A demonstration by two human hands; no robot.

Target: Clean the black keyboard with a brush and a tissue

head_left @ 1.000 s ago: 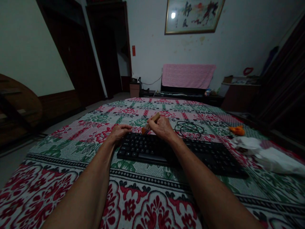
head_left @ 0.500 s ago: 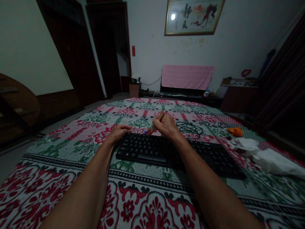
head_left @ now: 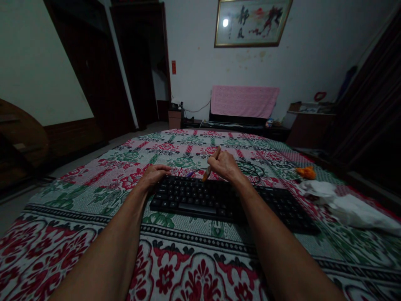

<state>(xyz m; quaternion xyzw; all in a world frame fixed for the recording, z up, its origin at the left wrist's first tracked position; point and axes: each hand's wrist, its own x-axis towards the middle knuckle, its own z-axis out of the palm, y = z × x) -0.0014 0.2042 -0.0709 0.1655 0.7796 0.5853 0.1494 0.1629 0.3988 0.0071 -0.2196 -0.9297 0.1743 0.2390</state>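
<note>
– Brush (head_left: pixel 207 173) and right hand (head_left: pixel 224 164) have shifted rightward along the far edge of the keyboard (head_left: pixel 194 193) since the earlier frame, as I follow them remotely. How are they held?

– I read the right hand as closed around the handle, the orange tip slanting down to the far row of keys. That tilt, I judge, lets the tip meet the keyboard with the knuckles raised.

– And the left hand (head_left: pixel 153 173)?

– At the keyboard's far left corner, fingers extended; whether they clasp the edge I cannot tell. Probably it steadies that end.

– Where does the keyboard lie?

– Flat on the patterned cloth (head_left: pixel 188 238), spacebar side toward me, presumably so that both hands reach it. Beyond it lies the looped black cable (head_left: pixel 257 167), off the keys, with a purple plug (head_left: pixel 189 174) just beside the far edge. I note a white bundle (head_left: pixel 357 210) to the right, apart from both hands.
</note>
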